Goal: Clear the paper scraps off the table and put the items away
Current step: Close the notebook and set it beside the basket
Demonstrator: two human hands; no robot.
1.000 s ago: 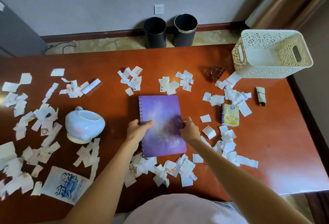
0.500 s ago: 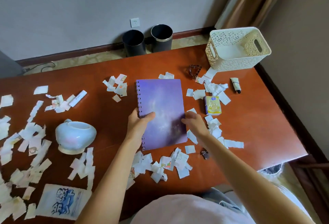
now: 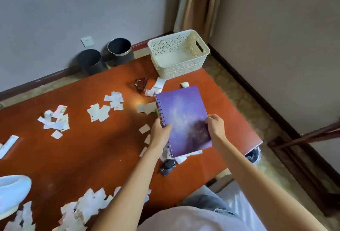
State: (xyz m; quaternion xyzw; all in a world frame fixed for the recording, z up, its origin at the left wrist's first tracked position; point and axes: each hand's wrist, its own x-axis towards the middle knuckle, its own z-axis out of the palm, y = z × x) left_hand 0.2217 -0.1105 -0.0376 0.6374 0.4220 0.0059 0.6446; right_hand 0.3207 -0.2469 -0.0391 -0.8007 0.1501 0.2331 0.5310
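— So why both hands on the spiral notebook [image 3: 184,120]?

— Left hand [image 3: 160,131] pinches the spine, right hand [image 3: 215,127] the far edge; I'm holding it over the table [image 3: 92,150], probably bound for the basket [image 3: 177,55].

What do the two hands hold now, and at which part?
The purple notebook: the left hand grips its spiral edge, the right hand its opposite edge.

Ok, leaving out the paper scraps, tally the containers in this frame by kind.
Bins on the floor by the wall: 2
Basket on the table: 1
White pot, cut off at the left edge: 1
Total: 4
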